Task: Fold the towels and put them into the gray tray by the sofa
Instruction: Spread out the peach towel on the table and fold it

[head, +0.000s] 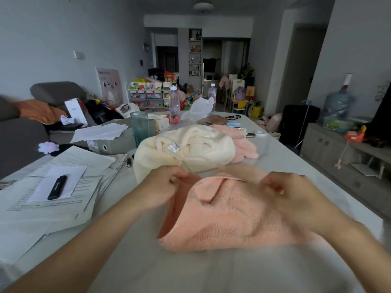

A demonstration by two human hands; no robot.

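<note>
Peach towel lies on the tabletop close to its near edge, and both hands are on its far hem. The left hand pinches the cloth at the left end of that hem, fingers curled round a fold; the right hand grips the right end, fingers bunched on the plush, though blur softens the detail. This looks like the first fold in progress, with a flap turned over along the top. The next move, I'd say, calls for both hands travelling together so the edges meet square, then a flat press. The fabric is thick, fluffy terry, soft and slumping, holding rounded creases, not sharp ones. Behind it a cream towel sits in an unfolded heap with its white label showing, and a pale pink towel is crumpled just beside it, toward the far right. Loose papers crowd the left edge. I can't pick out the gray tray for certain.
</note>
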